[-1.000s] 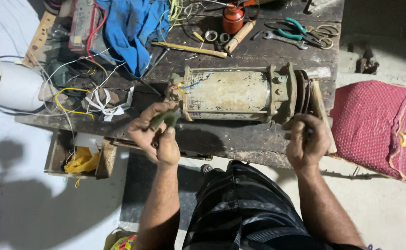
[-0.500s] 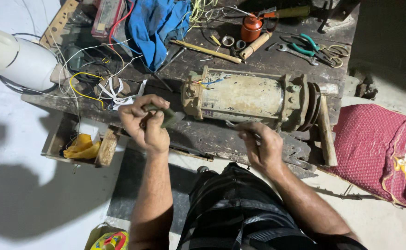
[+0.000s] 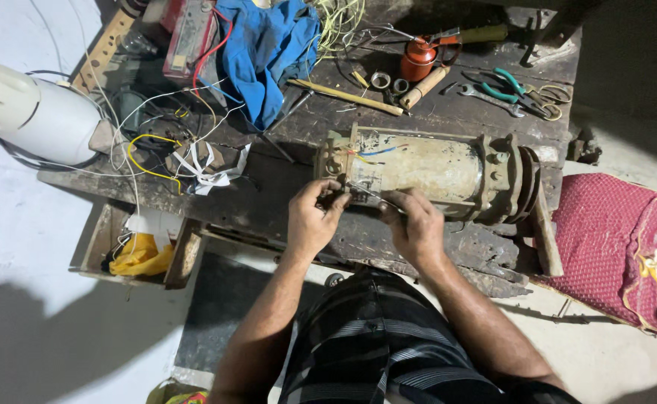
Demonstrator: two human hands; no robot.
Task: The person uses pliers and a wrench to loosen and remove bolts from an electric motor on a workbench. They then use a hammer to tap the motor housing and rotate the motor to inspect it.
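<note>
Both of your hands have come together since half a second ago: your right hand (image 3: 416, 224), which was down at the bench edge, now sits up against the near side of the motor (image 3: 426, 170), and your left hand (image 3: 312, 218) has closed in from the left to meet it. Each hand is curled, fingertips pinching at a small dark part (image 3: 349, 198) on the motor's near flank; what exactly is pinched is too small to tell. A thin tool or rod seems to run between your hands, but I cannot make it out.

That motor lies on its side across the middle of the dark workbench (image 3: 268, 202), pulley end to your right. It looks heavy, rigid and grimy, so judge it as something to roll or brace, not lift one-handed; the ribbed end housing and the body offer the surest grip, while the thin blue and yellow leads on top look fragile and are best left alone.

By count: one motor, one blue cloth (image 3: 265, 49), one red oil can (image 3: 418, 58), one pair of green-handled pliers (image 3: 509, 84), one spanner (image 3: 485, 97), one white appliance (image 3: 32, 112) at the far left, one red cushion (image 3: 628, 251) at the right, and two hands at work.
</note>
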